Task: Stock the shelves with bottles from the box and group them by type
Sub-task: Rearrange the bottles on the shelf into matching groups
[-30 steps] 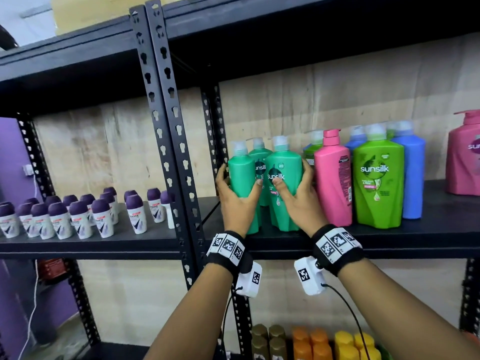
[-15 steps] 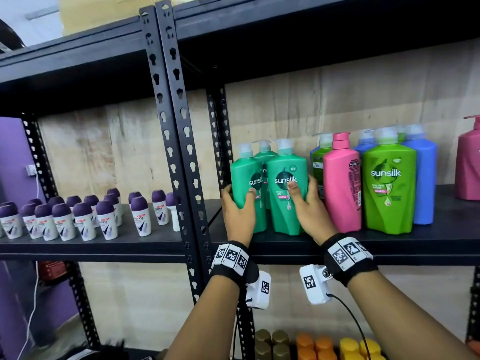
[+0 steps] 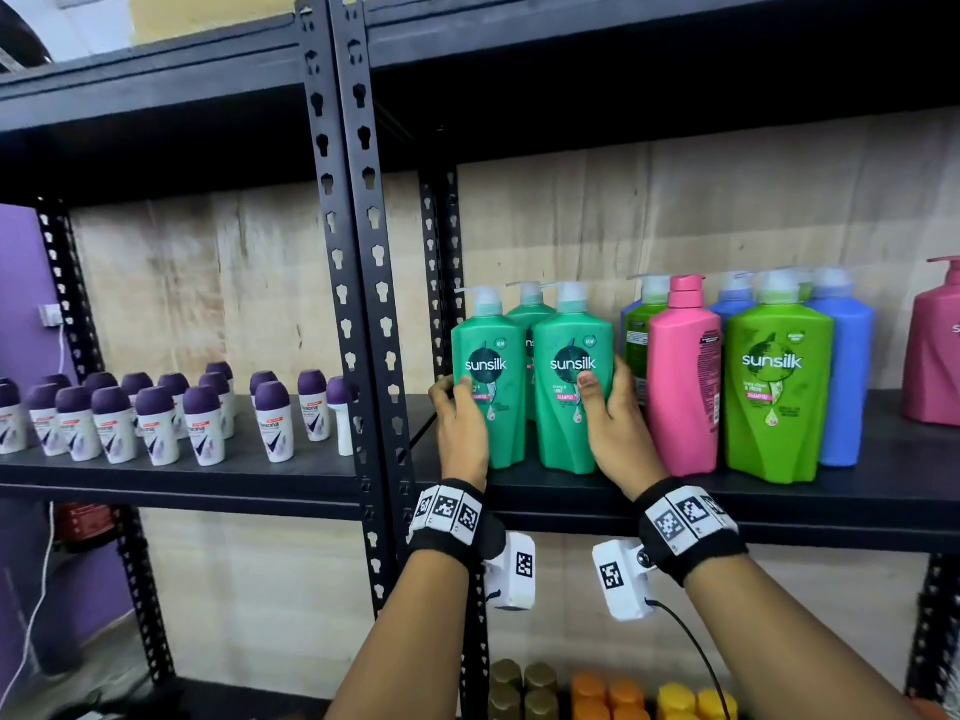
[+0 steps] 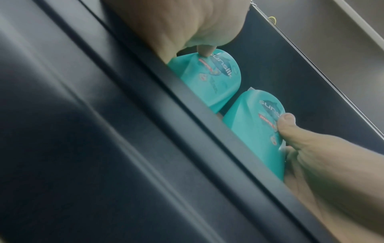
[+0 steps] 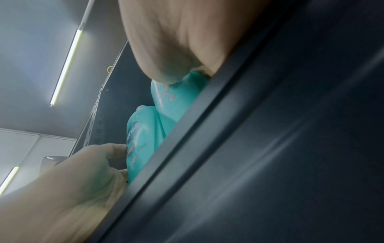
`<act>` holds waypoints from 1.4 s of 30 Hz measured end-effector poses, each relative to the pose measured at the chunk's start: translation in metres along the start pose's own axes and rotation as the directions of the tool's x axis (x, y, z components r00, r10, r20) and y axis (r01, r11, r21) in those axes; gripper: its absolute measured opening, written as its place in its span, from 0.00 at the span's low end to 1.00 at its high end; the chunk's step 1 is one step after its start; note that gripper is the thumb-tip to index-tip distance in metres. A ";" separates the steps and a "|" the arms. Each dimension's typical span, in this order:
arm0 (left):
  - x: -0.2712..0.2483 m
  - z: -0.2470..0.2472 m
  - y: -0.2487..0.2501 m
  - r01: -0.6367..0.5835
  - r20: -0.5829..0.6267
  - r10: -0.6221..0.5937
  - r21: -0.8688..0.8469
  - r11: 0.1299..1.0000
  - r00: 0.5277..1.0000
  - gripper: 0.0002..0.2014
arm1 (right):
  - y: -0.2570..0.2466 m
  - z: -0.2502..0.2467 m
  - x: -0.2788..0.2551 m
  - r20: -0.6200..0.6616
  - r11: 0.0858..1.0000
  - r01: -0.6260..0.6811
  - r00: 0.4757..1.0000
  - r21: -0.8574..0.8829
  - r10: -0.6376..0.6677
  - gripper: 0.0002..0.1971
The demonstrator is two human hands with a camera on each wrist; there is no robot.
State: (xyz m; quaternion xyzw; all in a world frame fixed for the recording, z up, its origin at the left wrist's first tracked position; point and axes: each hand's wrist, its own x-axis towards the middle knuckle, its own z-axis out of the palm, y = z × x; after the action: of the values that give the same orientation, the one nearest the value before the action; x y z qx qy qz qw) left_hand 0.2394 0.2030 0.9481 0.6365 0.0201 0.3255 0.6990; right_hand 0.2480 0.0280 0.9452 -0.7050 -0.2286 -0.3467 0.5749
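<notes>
While the two front teal bottles stood upright at the shelf [image 3: 649, 504] edge, the head view showed the step in hand as squaring them into the teal group, with a third teal bottle [image 3: 530, 314] behind. The left hand [image 3: 461, 426] curled round the left bottle [image 3: 488, 387] at its 8 o'clock side, thumb on the label; the right hand [image 3: 618, 433] wrapped the right bottle [image 3: 571, 387] from 4 o'clock, thumb on its front. A pink bottle [image 3: 683, 376] stood just beside at 3 o'clock, then a green bottle [image 3: 776, 376]; the box was not in view.

In the left wrist view, the left hand [image 4: 187, 24] pinched the left bottle [image 4: 209, 77] with its thumb pressed on the label, and the right hand [image 4: 324, 164] gripped the right bottle [image 4: 253, 129].

The right wrist view showed the same grip, neither hand slack, on both bottles.

By my judgement, the next move called for releasing both and fetching more from the box.
</notes>
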 end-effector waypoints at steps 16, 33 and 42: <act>-0.003 0.001 0.002 0.038 0.045 -0.041 0.065 0.997 0.998 0.10 | -0.046 -0.013 0.040 0.010 0.996 0.021 1.000 -0.091 -0.021 0.29; 0.000 0.000 -0.001 0.027 0.039 -0.030 0.071 0.997 0.999 0.07 | -0.078 -0.005 0.099 0.240 0.995 0.029 0.971 -0.095 -0.005 0.14; 0.001 0.002 -0.002 0.028 0.030 -0.031 0.068 0.997 0.999 0.09 | -0.079 -0.006 0.101 0.261 0.997 -0.012 0.965 -0.072 0.030 0.15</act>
State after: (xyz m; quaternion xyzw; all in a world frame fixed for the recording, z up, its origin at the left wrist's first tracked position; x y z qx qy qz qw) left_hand 0.2418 0.2021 0.9471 0.6645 0.0296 0.3043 0.6819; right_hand 0.2562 0.0332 1.0730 -0.7667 -0.2830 -0.2521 0.5183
